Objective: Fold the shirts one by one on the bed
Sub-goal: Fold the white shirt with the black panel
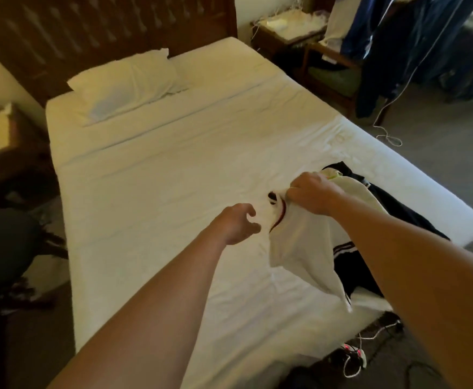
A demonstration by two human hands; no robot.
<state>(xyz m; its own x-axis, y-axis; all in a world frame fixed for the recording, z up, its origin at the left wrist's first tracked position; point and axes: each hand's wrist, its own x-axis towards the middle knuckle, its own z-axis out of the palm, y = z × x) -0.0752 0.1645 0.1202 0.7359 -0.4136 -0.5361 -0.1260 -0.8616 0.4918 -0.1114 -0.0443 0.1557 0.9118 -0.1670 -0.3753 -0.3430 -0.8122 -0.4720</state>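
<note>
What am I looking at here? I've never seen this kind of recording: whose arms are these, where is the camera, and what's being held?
There is no machine: a person wears one camera on the head, looking down at their own hands. The right hand grips a white shirt, lifted off the bed. The left hand reaches toward it with loosely curled fingers, holding nothing. A dark garment with white stripes lies under the shirt near the bed's right edge. A pillow sits by the headboard.
</note>
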